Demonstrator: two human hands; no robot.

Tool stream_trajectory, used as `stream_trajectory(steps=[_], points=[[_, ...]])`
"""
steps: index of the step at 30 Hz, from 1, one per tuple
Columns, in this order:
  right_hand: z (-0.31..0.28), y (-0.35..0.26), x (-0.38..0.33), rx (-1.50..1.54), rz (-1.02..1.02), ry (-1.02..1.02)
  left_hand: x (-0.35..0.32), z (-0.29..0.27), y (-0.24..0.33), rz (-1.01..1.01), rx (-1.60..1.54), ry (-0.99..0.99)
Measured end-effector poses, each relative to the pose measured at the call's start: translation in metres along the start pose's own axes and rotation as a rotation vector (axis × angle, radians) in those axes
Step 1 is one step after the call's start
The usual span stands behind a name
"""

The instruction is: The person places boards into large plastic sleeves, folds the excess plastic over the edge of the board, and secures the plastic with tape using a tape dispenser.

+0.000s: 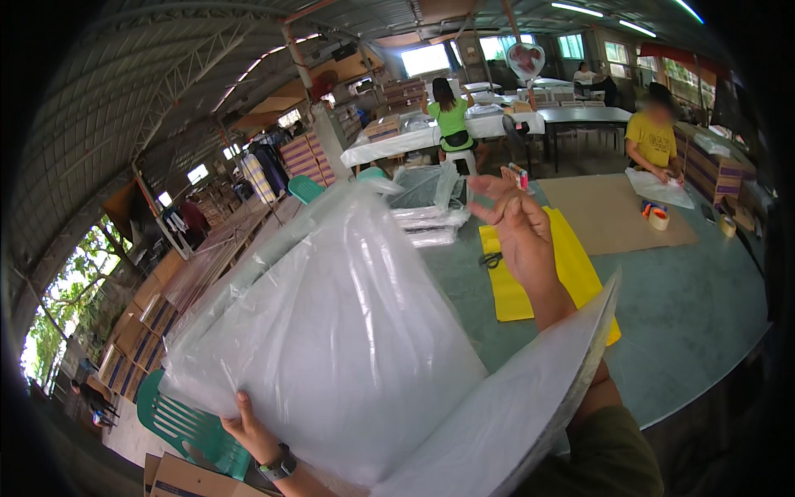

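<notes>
A large clear plastic bag (364,298), wrinkled and shiny, fills the middle of the view, tilted up in front of me. Something flat and whitish lies inside or behind it; I cannot tell which. My left hand (251,432), with a dark watch on the wrist, grips the bag's lower left edge, thumb in front and fingers hidden behind. Raised above the table is my right hand (526,236), its fingers bent but apart, nothing visible in them. A pale flat panel (513,393) with a grey edge slants across my right forearm.
On the green table (662,302) lie yellow sheets (571,261), black scissors (491,260), brown cardboard (609,211), tape rolls (658,219) and plastic-wrapped packs (431,219). Someone in yellow (650,141) works across it. A green chair (178,418) stands at lower left.
</notes>
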State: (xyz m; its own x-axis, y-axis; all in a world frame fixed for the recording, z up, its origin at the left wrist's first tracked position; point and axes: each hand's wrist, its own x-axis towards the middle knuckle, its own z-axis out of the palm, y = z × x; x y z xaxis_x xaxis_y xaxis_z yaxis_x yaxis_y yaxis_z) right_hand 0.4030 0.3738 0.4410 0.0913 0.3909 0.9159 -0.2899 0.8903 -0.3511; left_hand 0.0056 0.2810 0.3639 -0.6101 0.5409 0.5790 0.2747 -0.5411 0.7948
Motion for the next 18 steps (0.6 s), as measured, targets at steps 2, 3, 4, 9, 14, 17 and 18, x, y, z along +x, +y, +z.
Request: stream_trajectory(steps=[2,3,4,9,14,17,18], points=[[0.004,0.019,-0.002,0.149,0.178,0.106,-0.001,-0.008,-0.003,-0.014,0.025,0.03],[0.007,0.031,-0.005,0.224,0.273,0.156,-0.004,-0.011,-0.003,-0.021,0.035,0.061],[0.004,0.04,-0.007,0.073,0.318,0.097,-0.008,-0.008,-0.001,-0.029,0.032,0.087],[-0.002,0.115,-0.052,-0.489,0.548,-0.218,-0.015,-0.016,-0.006,-0.012,0.011,0.111],[-0.017,0.135,-0.123,-0.581,0.621,-0.183,-0.031,-0.013,0.017,0.071,0.046,0.068],[-0.038,0.123,-0.153,-0.656,0.666,-0.136,-0.036,-0.02,0.015,0.041,0.051,0.004],[-0.044,0.124,-0.165,-0.633,0.695,-0.155,-0.037,-0.023,0.015,0.047,0.061,-0.002]])
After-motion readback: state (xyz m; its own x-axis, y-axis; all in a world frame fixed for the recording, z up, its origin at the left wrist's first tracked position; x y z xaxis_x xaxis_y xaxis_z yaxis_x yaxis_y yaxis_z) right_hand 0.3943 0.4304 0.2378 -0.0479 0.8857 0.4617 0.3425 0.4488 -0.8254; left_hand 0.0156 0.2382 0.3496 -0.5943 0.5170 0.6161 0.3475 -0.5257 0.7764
